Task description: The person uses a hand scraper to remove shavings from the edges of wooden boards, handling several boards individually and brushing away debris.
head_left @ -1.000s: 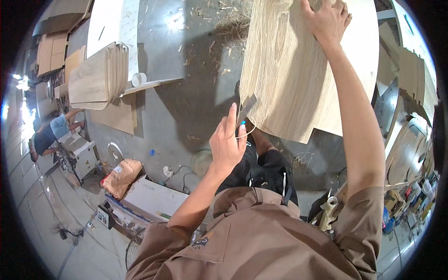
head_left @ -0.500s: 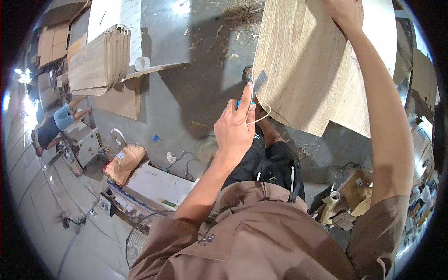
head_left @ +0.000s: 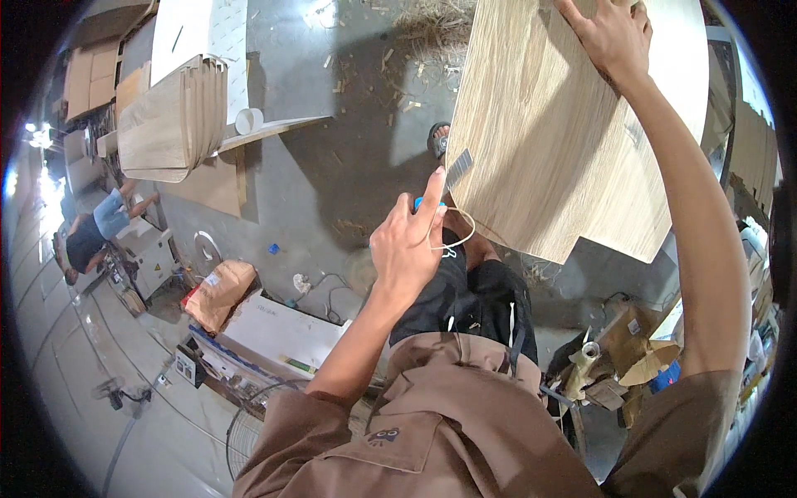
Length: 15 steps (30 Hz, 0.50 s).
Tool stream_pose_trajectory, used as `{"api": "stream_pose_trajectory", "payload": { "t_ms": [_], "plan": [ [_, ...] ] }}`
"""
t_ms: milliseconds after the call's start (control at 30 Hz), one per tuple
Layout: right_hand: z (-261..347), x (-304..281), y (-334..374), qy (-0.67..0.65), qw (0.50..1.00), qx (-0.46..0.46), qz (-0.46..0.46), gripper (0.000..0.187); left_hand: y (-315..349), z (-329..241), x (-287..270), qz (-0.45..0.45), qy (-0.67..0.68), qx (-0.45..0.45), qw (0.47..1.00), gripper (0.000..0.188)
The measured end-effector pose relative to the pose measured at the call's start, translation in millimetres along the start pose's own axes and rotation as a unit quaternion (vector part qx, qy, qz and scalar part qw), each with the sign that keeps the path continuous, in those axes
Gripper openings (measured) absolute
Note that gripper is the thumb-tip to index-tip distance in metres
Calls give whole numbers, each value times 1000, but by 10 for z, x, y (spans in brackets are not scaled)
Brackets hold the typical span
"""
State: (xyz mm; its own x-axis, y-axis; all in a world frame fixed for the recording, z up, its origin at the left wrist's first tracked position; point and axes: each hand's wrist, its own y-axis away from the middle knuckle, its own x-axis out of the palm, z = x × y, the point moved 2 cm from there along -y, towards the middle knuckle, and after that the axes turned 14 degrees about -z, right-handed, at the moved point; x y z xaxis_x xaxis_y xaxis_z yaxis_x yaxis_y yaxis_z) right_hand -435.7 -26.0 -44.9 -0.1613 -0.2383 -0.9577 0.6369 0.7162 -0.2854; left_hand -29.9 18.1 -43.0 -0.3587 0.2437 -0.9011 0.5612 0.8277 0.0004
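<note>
In my left hand (head_left: 405,256) is a snap-off utility knife; its segmented grey blade (head_left: 459,168) points up and right, close to the edge of a wood-grain panel (head_left: 531,124). Only a bit of the knife's blue body (head_left: 427,204) shows between my fingers, with the index finger stretched along it. A thin pale strip (head_left: 473,224) curls in a loop beside that hand. My right hand (head_left: 614,41) lies spread on the panel near its far end, holding nothing. The panel has a notch cut in its near edge.
Several stacked wood-grain panels (head_left: 170,124) stand at the left on cardboard. Shavings (head_left: 436,25) litter the grey floor. A white box (head_left: 270,328), a paper sack (head_left: 222,290) and a wire fan guard (head_left: 249,432) are at lower left. Another person (head_left: 100,228) is beyond. Cardboard scraps (head_left: 635,340) lie lower right.
The panel sits a little nearer to me in view. My left hand with the knife has shifted slightly down and left. More of my right hand shows now, its fingers spread.
</note>
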Motion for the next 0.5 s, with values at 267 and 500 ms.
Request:
{"api": "stream_pose_trajectory", "payload": {
  "t_ms": [267,500],
  "plan": [
    [-92,3,-5,-9,1000,9,-17,90,-207,49,-67,12,8,51,999,56],
    [-53,25,-10,6,1000,23,12,92,-473,119,-136,39,2,95,995,56]
  ]
}}
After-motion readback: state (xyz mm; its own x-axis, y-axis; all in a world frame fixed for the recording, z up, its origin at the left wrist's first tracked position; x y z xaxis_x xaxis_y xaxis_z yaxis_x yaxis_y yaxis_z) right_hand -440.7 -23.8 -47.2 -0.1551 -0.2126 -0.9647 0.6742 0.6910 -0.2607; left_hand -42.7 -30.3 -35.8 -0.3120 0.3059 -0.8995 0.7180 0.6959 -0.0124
